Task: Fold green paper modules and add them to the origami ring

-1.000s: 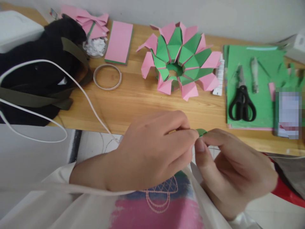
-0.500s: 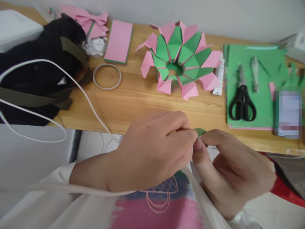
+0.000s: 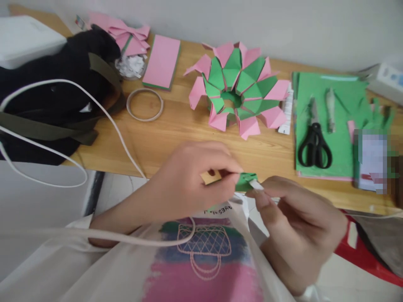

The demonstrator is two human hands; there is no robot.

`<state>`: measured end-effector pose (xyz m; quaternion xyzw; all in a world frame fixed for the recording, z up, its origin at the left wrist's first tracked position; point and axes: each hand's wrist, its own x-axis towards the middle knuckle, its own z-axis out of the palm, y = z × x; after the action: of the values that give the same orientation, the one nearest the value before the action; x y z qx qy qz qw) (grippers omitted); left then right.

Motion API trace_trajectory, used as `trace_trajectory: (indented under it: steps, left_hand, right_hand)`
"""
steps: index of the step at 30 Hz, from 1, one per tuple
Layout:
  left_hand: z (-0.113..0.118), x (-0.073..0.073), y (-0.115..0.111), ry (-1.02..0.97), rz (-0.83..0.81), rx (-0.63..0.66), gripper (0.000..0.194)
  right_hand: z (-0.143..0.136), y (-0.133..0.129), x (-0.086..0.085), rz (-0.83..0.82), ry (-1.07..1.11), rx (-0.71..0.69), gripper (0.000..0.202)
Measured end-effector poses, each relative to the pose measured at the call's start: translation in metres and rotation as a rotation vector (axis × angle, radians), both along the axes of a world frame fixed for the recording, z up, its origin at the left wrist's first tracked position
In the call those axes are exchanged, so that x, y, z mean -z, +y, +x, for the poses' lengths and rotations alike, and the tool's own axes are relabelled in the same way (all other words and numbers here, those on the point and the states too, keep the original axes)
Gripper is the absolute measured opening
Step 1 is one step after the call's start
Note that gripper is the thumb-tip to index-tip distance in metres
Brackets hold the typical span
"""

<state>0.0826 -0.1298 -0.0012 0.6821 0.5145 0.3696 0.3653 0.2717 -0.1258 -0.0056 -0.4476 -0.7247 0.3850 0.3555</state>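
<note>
My left hand (image 3: 192, 180) pinches a small folded green paper piece (image 3: 245, 182) between thumb and fingertips, in front of the table's edge. On the right side of that piece, my right hand (image 3: 296, 226) pinches a small white strip (image 3: 256, 184) between thumb and forefinger; the strip lies against the green paper. Behind both hands, a ring of folded pink and green paper (image 3: 231, 71) stands on the wooden table (image 3: 176, 142).
Black scissors (image 3: 315, 147) and a cutter (image 3: 330, 110) lie on green sheets (image 3: 341, 155), beside a phone (image 3: 373, 159). Further left are a tape roll (image 3: 128, 105), a pink paper stack (image 3: 162, 61), and a black bag (image 3: 40, 96). A white cable (image 3: 107, 116) loops across the left side.
My left hand has shifted left, uncovering more of the green piece. The white strip now shows at my right fingertips. The view has tilted slightly.
</note>
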Motion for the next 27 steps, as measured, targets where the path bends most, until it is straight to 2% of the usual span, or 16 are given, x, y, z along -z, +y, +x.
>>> trace_trajectory:
  steps: [4, 7, 11, 14, 17, 21, 24, 27]
  left_hand:
    - [-0.017, 0.010, 0.008, -0.210, -0.183, -0.087, 0.017]
    - [-0.031, 0.019, 0.011, -0.349, -0.297, -0.167, 0.011]
    - [-0.053, 0.027, 0.016, -0.479, -0.373, -0.276, 0.011]
    - [-0.073, 0.032, 0.019, -0.508, -0.395, -0.365, 0.014]
    - [-0.093, 0.036, 0.021, -0.511, -0.396, -0.446, 0.018]
    - [-0.114, 0.039, 0.014, -0.468, -0.401, -0.513, 0.021]
    - [-0.122, 0.040, 0.004, -0.441, -0.426, -0.540, 0.024]
    - [-0.127, 0.043, -0.003, -0.465, -0.420, -0.556, 0.025]
  right_hand:
    - [0.000, 0.007, 0.006, -0.197, 0.121, -0.038, 0.022]
    - [-0.005, 0.017, 0.010, -0.249, 0.162, -0.062, 0.023]
    - [-0.017, 0.039, 0.007, -0.183, 0.107, -0.096, 0.021]
    - [-0.034, 0.067, -0.006, -0.076, -0.011, -0.189, 0.025]
    - [-0.064, 0.101, -0.030, -0.001, -0.156, -0.322, 0.027]
    - [-0.118, 0.143, -0.053, -0.054, -0.321, -0.530, 0.024]
    - [-0.163, 0.167, -0.050, -0.074, -0.444, -0.671, 0.020]
    - [-0.210, 0.187, -0.035, -0.107, -0.590, -0.746, 0.020]
